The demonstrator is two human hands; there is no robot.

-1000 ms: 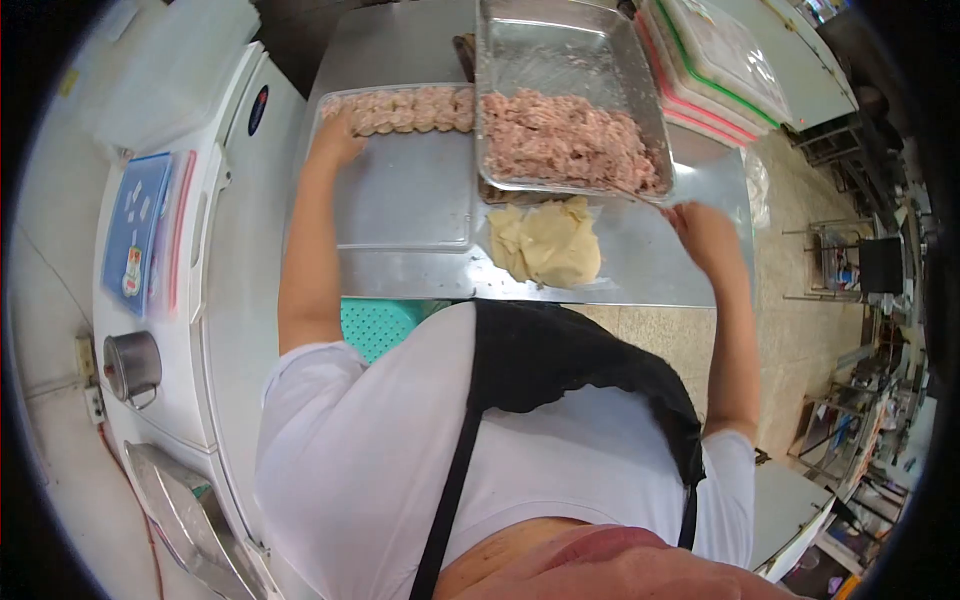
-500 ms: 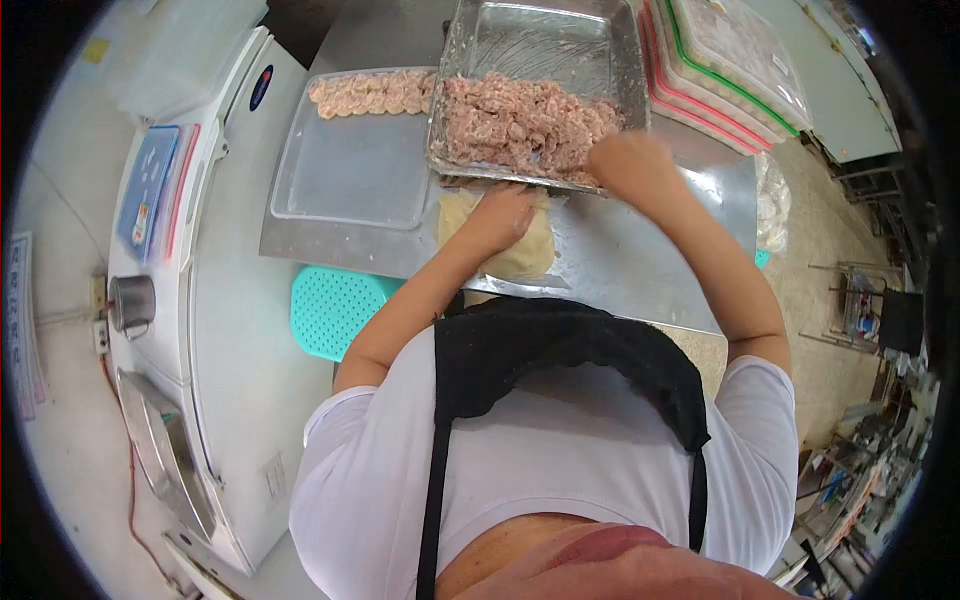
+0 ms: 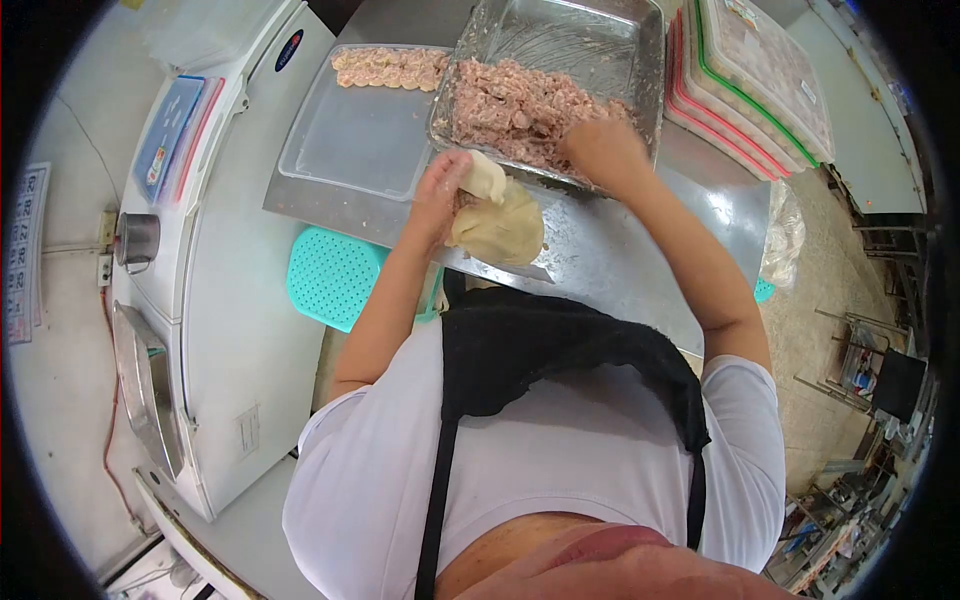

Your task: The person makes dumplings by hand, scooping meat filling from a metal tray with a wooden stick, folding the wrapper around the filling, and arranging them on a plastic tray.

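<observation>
In the head view, my left hand (image 3: 438, 195) pinches a pale dumpling wrapper (image 3: 484, 178), whose far edge curls over. Just below it, a stack of wrappers (image 3: 505, 228) lies near the table's front edge. My right hand (image 3: 606, 152) is closed at the front right of a metal tray (image 3: 570, 30), over the pink ground meat (image 3: 530, 105). Whatever those fingers hold is hidden. Left of the tray, rows of filled dumplings (image 3: 390, 68) sit along the far side of a shallow plastic container (image 3: 350, 135).
Closed plastic boxes (image 3: 765, 75) with red and green rims are stacked right of the tray. A white refrigerator (image 3: 260, 290) stands on the left. A turquoise perforated stool (image 3: 335, 275) is below the steel table's (image 3: 640, 255) front edge.
My left hand has risen off the wrapper stack and moved left with one wrapper in it. My right hand has shifted left over the meat. The view has tilted slightly.
</observation>
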